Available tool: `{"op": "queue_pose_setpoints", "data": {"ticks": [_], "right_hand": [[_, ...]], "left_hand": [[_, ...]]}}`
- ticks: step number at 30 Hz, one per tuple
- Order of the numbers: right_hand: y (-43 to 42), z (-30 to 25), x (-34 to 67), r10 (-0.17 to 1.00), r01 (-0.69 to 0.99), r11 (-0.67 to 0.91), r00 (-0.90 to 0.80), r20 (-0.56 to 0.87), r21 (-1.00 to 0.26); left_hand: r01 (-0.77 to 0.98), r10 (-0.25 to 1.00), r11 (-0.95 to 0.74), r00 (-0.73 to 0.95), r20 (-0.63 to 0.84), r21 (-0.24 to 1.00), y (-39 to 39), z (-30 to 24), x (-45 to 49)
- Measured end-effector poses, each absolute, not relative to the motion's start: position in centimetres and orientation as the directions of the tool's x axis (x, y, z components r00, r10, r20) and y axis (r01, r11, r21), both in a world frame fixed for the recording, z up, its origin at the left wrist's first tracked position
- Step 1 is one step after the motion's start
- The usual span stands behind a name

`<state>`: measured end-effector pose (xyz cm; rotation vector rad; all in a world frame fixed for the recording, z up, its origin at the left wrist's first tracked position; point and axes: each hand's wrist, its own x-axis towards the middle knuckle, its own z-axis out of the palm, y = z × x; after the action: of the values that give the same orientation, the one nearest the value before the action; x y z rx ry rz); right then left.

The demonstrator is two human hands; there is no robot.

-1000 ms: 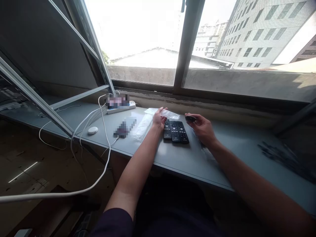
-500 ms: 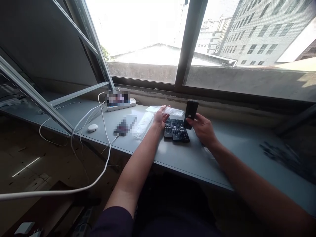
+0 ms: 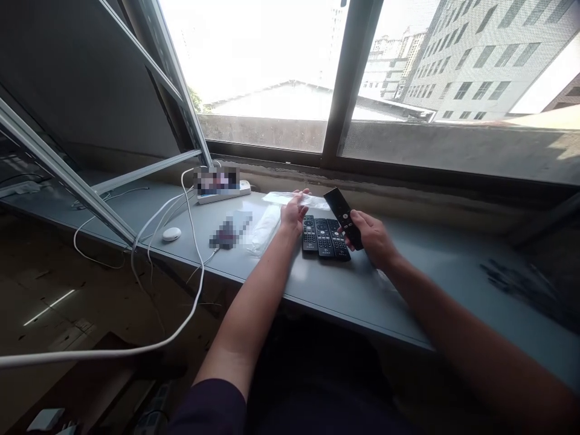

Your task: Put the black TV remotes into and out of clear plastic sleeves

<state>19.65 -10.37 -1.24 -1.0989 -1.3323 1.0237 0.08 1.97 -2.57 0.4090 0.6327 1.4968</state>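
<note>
Right now the right hand is closed around a black remote, lifted off the grey table and tilted, its far end pointing to about 11 o'clock. Just at its 8 o'clock, three more remotes lie side by side flat on the table. The left hand sits at their 10 o'clock, fingers loosely curled and touching a clear plastic bag; can't tell if it pinches it. Power strip and white cables well off at 9 o'clock.

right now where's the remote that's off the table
In the right hand, tilted above the three remotes lying side by side on the table.
</note>
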Motion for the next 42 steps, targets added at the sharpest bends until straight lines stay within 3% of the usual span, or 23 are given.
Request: {"op": "queue_pose_setpoints", "data": {"ticks": [13, 24, 32, 42], "right_hand": [[-10.5, -1.1, 19.8, 0.989, 0.103, 0.138, 0.034, 0.142, -0.985], [-11.0, -0.5, 19.5, 0.993, 0.178, 0.12, -0.006, 0.121, -0.977], [-10.6, -0.9, 19.6, 0.993, 0.184, 0.114, 0.008, 0.117, -0.976], [-10.3, -1.3, 19.4, 0.997, 0.156, 0.066, -0.04, 0.061, -0.986]], "left_hand": [[-0.845, 0.978, -0.072, -0.164, -0.128, 0.53, 2.0, -1.4, -2.3], [-0.799, 1.0, -0.002, -0.01, -0.01, 0.601, 2.1, -1.9, -1.3], [-0.828, 0.998, -0.015, -0.048, -0.044, 0.56, 2.2, -1.9, -1.6], [-0.707, 0.992, 0.086, 0.124, 0.004, 0.702, 1.1, -1.7, -0.1]]}}
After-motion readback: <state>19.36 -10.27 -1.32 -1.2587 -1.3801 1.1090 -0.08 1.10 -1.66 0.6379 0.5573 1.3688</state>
